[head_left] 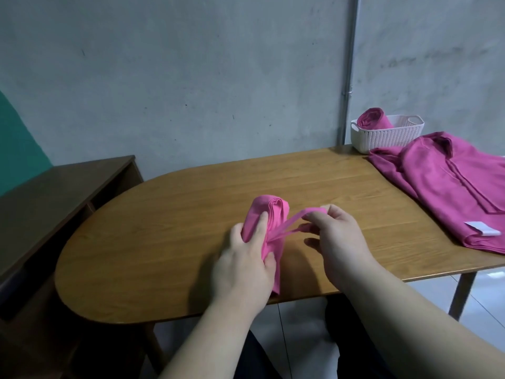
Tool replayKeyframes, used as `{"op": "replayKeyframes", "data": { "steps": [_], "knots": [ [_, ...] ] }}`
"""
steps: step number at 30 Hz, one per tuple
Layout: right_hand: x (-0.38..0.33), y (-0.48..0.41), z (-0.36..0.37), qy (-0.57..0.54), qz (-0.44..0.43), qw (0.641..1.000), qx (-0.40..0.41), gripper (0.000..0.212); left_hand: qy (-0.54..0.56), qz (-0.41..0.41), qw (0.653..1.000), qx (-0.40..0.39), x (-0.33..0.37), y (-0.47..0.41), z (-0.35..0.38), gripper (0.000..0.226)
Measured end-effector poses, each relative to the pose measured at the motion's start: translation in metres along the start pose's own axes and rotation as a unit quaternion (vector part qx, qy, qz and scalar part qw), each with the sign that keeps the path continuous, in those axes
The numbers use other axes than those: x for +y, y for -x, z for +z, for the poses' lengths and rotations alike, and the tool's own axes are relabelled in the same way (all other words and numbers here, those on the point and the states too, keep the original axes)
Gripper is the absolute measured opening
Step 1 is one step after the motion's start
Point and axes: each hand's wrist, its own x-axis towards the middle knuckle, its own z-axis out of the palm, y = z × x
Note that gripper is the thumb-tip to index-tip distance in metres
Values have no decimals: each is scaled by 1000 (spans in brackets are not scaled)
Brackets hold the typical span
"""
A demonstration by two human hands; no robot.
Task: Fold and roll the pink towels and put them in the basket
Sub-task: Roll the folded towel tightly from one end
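Gray wall (191, 77) stands behind a brown wooden table (191, 203). At the far right corner of the table sits a white basket (388, 135). One rolled pink towel (373, 120) is already inside it and pokes up over the rim. So one towel looks done.

Just in front of the basket lies a pile of pink towels (448, 192). They are flat and loose, with a small white tag (482, 228) near the front edge. These are not rolled yet. I cannot tell how many are in the pile.

Near the middle of the table, close to the person, is a second roll (269, 214). It is a lighter pink and lies well apart from the basket. It looks rolled up all the way, but it is not in the basket yet. A thin pink loop (289, 221) comes off its side.

The left hand (246, 255) grips this roll, with its fingers curled round it. The right hand (336, 236) is just beside the roll, on the right. Its thumb and first fingers pinch the pink loop and hold it stretched out to the right. Its other fingers are bent and hold nothing.

My guess is that the loop goes round the roll to keep it shut. After that, the roll must go over to the basket. Then the pile has to be folded and rolled too. I think the job is less than half done.
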Motion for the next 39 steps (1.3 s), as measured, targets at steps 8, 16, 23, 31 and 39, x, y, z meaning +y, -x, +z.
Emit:
{"op": "replayKeyframes", "data": {
  "steps": [8, 16, 23, 31, 39],
  "knots": [
    [6, 7, 3, -39, 206, 978, 12, 47, -15, 14, 1000, 11, -2, -1, 4, 78],
    [-4, 18, 17, -197, 234, 951, 28, 32, -15, 11, 1000, 18, 0, 2, 10, 83],
    [-6, 22, 27, -291, 176, 928, 150, 22, -25, 16, 999, 22, -1, 3, 13, 82],
    [-2, 10, 29, 15, 114, 986, 124, 41, -31, 69, 997, 9, 4, 12, 6, 81],
    [-36, -19, 12, 224, 179, 957, -44, 61, -27, 146, 989, 29, -6, 9, 10, 76]
  ]
}}
